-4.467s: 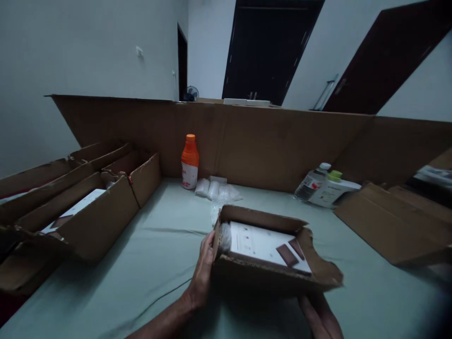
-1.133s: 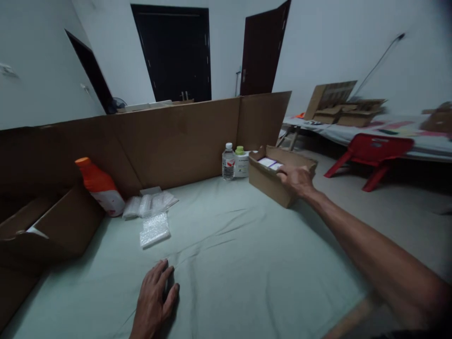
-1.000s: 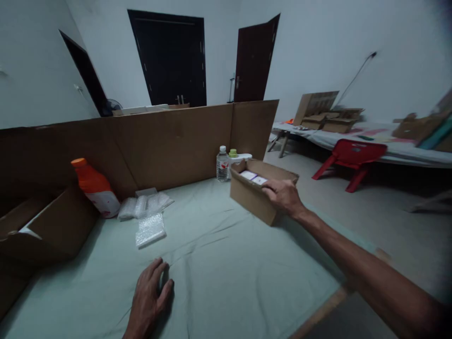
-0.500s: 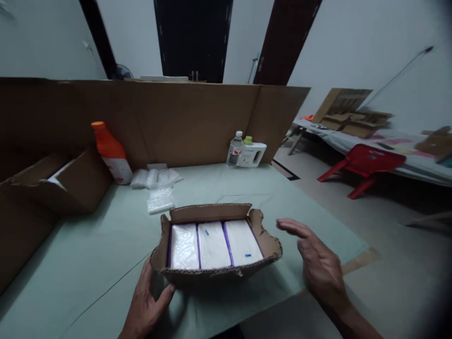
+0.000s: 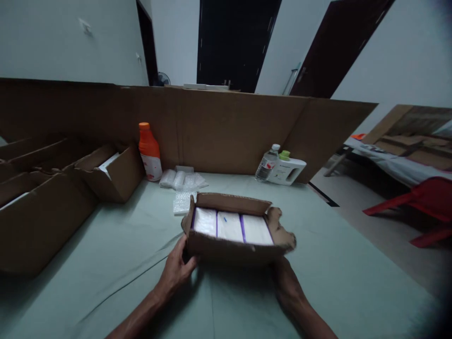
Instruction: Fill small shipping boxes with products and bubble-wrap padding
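An open cardboard box [image 5: 233,252] with torn flaps is in front of me, tipped a little towards me. Three white packs [image 5: 229,227] with purple edges stand side by side in it. My left hand [image 5: 178,263] grips the box's left end, thumb at the front face. My right hand [image 5: 284,278] is at the lower right corner, its fingers partly hidden under the box. Just behind the box lies a sheet of bubble wrap [image 5: 183,203] on the pale green tablecloth [image 5: 148,249].
An orange-capped bottle [image 5: 150,153] stands at the back beside a smaller carton [image 5: 116,174]. Larger cardboard boxes [image 5: 49,216] fill the left side. A clear bottle [image 5: 267,163] and a white jug [image 5: 287,169] lean near the cardboard screen [image 5: 226,132]. A red chair [image 5: 427,202] is off to the right.
My right hand has come in from beside the box to its lower right corner. The box has moved slightly away and tipped towards me. The view has swung left.
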{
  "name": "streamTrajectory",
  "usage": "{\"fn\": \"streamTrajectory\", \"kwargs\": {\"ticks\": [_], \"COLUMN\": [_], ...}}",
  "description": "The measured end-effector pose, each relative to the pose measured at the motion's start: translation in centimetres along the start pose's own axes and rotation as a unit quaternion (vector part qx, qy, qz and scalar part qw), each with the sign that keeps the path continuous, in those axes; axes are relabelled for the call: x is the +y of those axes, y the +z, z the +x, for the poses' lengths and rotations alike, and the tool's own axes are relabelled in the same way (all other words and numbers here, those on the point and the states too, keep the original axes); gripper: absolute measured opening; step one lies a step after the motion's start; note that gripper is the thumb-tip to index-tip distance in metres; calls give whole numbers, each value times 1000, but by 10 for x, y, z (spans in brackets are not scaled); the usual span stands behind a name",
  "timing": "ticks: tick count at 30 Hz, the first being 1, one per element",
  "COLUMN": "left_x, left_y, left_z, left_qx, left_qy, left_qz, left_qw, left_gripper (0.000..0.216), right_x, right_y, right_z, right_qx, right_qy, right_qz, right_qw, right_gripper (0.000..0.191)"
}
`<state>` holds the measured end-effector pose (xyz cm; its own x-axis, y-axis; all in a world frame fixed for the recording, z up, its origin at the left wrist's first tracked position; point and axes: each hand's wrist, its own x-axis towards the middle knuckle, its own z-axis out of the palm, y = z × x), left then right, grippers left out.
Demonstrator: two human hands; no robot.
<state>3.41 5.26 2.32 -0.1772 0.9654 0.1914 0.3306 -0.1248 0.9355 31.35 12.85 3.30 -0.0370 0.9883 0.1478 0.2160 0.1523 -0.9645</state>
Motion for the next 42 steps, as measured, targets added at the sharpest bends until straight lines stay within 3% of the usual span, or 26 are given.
{"fn": "streamTrajectory", "kwargs": {"ticks": [4, 8, 13, 16, 18, 20, 23, 27, 31, 36, 39, 42], "left_x": [-13, -37, -60, -62, -60, -57, -53, -55, -61, -60, -52, -44], "left_y": [-36, -69, -59, -47, -49, -60, -86, -113, -118, -129, -137, -128], "left_z": [31, 59, 116, 139, 138, 123, 72, -16, -78, -100, -103, -97], "left_qx": [-26, 15, 41, 31, 22, 14, 10, 46, 43, -13, -42, 2], "left_qy": [41, 50, 41, 35, 33, 35, 43, 54, 117, 150, 98, 29], "left_qz": [71, 199, 253, 273, 288, 304, 324, 362, 405, 344, 299, 311], "left_qw": [996, 979, 966, 961, 957, 952, 945, 930, 906, 927, 948, 950], "left_gripper": [53, 48, 58, 43, 29, 20, 16, 32, 42, 45, 58, 60], "right_x": [18, 39, 39, 35, 33, 32, 30, 26, 14, -4, -7, -4], "right_y": [12, 10, 11, 12, 12, 11, 10, 15, 37, 67, 70, 68], "right_z": [34, 42, 38, 37, 38, 38, 40, 39, 29, 5, -15, -38], "right_qx": [3, 12, 38, 16, 9, 8, 15, 19, -15, -102, -108, -103], "right_qy": [37, 9, -22, -4, -1, 0, 2, 8, 32, 47, 34, 18], "right_qz": [40, -23, -24, -29, -32, -38, -47, -40, 20, 70, 47, 13], "right_qw": [999, 1000, 999, 999, 999, 999, 999, 999, 999, 991, 992, 994], "right_gripper": [51, 45, 50, 55, 54, 51, 46, 44, 51, 57, 55, 50]}}
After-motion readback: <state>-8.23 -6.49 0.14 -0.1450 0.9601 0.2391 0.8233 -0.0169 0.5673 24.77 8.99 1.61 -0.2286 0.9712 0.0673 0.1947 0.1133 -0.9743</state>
